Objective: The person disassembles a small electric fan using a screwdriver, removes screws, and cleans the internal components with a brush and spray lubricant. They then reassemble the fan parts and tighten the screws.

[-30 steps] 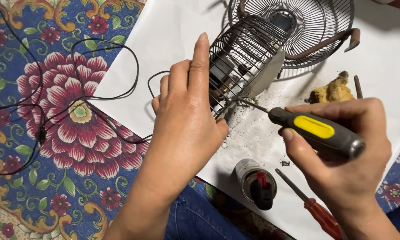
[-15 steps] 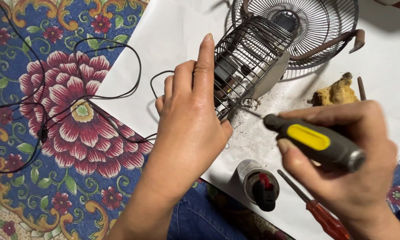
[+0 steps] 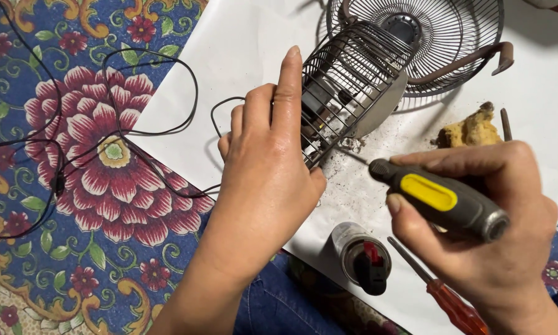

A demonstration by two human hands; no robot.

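My left hand [image 3: 268, 167] rests flat against the side of a small wire fan cage [image 3: 347, 84] and steadies it, fingers stretched up along the wire. My right hand [image 3: 493, 239] grips a grey screwdriver with a yellow patch [image 3: 443, 198]. Its thin metal tip points left into the lower edge of the cage, next to my left thumb. The cage stands on a white paper sheet [image 3: 248, 43] dusted with dark grit.
A round fan grille [image 3: 459, 37] with a brown bracket lies behind the cage. A yellowish sponge lump [image 3: 471, 129] is on the right. A spray can with a black and red nozzle [image 3: 361, 255] and a red-handled screwdriver [image 3: 443, 296] lie near me. A black cable [image 3: 124, 133] loops over the floral cloth [image 3: 93, 205].
The screwdriver tip has stayed at the lower edge of the cage while my right hand shifted slightly. My left hand keeps its hold on the cage.
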